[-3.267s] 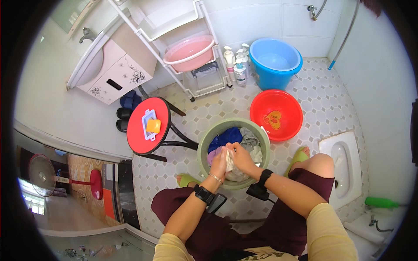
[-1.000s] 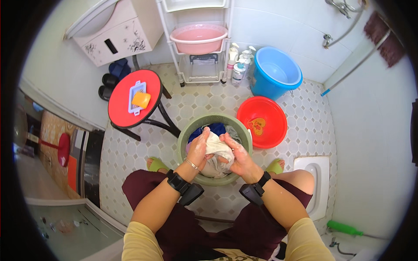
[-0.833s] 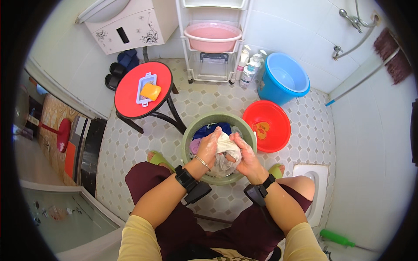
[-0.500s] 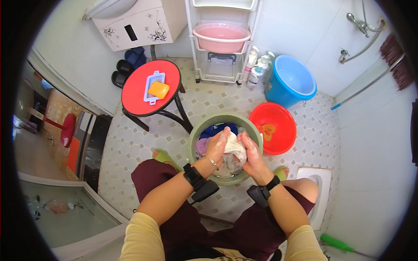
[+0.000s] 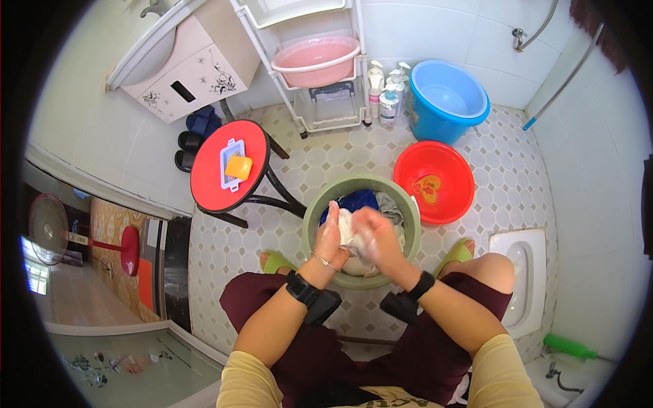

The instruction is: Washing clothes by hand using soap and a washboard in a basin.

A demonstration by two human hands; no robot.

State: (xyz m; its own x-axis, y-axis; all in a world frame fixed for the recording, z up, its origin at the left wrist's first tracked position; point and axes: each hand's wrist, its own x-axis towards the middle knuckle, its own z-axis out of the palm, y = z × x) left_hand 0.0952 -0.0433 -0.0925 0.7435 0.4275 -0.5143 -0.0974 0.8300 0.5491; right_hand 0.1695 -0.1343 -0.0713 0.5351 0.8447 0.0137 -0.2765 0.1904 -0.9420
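My left hand (image 5: 329, 238) and my right hand (image 5: 381, 239) are close together over a green tub (image 5: 309, 221). A wet white cloth (image 5: 347, 230) is bunched between them. Left fingers wrap its near side, some suds on the skin; the right hand is closed over it like a fist and somewhat blurred. Below in the tub lie a dark blue garment (image 5: 360, 200) and a grey cloth (image 5: 389, 207) along with whitish fabric. A wristband with a black box sits on each forearm.
A red stool (image 5: 207, 187) at the left carries a soap dish (image 5: 231, 151) with an orange soap bar (image 5: 239, 167). To the right stand a red basin (image 5: 449, 204) and a blue bucket (image 5: 442, 126). Pump bottles (image 5: 388, 105) and a white rack (image 5: 297, 115) are behind; a squat toilet (image 5: 537, 272) is at right.
My right hand has turned from open beside the white cloth to closed over it. My left hand stays on the cloth. The view has tilted and shifted.
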